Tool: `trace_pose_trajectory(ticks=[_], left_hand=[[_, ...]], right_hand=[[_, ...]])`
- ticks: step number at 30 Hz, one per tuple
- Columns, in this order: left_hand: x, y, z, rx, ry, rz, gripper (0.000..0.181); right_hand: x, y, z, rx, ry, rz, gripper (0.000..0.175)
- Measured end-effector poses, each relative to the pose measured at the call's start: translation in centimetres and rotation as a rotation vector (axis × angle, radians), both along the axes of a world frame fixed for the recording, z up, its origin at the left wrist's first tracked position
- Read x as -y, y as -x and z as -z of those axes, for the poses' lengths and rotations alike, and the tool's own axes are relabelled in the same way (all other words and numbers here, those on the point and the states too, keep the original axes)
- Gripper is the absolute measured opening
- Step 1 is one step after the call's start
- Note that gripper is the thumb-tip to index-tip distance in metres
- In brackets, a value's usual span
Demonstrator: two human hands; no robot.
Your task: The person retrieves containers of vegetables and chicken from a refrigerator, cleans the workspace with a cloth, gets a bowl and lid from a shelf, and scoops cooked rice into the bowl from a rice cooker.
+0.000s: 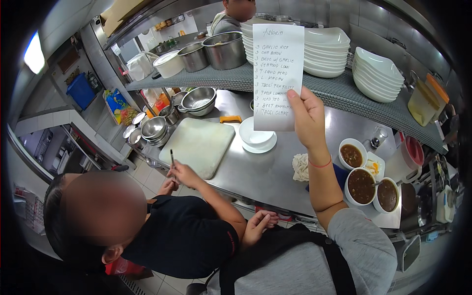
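My right hand (309,116) is raised over the counter, pinching the lower right edge of a handwritten paper slip (273,122) between thumb and fingers. The slip hangs upright in front of the shelf. At my waist, close to a co-worker's elbow, my left hand (261,224) is loosely curled with nothing seen in it. Beyond the slip's lower end, a white bowl on a plate (254,140) stands on the stainless-steel counter (250,173). To its left lies a thick white cutting board (199,147). A crumpled cloth (300,167) sits beside my right forearm.
Close on my left, a co-worker in a dark shirt (184,236) holds a pen (172,156). Bowls of brown sauce (360,186) stand at right, steel bowls (154,129) at left. The overhead shelf (228,78) carries steel pots (225,51) and stacked white dishes (324,55). Another person stands behind it.
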State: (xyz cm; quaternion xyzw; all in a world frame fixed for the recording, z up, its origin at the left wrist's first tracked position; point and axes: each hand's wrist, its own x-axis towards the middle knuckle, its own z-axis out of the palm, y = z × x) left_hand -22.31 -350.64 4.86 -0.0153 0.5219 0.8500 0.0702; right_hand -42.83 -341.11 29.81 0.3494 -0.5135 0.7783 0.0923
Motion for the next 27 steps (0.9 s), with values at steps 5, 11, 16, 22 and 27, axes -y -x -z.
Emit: trace_pose_trajectory(ticks=[5, 11, 16, 22, 27], left_hand=[[-0.2, 0.5, 0.3, 0.023, -0.039, -0.025, 0.024], [-0.8, 1.0, 0.5, 0.013, -0.025, 0.013, 0.024], [-1.2, 1.1, 0.6, -0.006, -0.044, 0.021, 0.024], [-1.3, 1.3, 0.5, -0.010, 0.001, 0.030, 0.024], [-1.4, 1.3, 0.1, -0.006, 0.011, 0.033, 0.024]], right_hand=[[-0.7, 0.1, 0.5, -0.011, -0.013, 0.045, 0.025], [-1.5, 0.2, 0.6, -0.017, 0.003, 0.044, 0.025], [-2.1, 0.1, 0.9, -0.035, -0.011, 0.053, 0.025], [-2.3, -0.2, 0.8, -0.020, -0.009, 0.041, 0.026], [-2.6, 0.1, 1.1, -0.025, -0.012, 0.053, 0.026]])
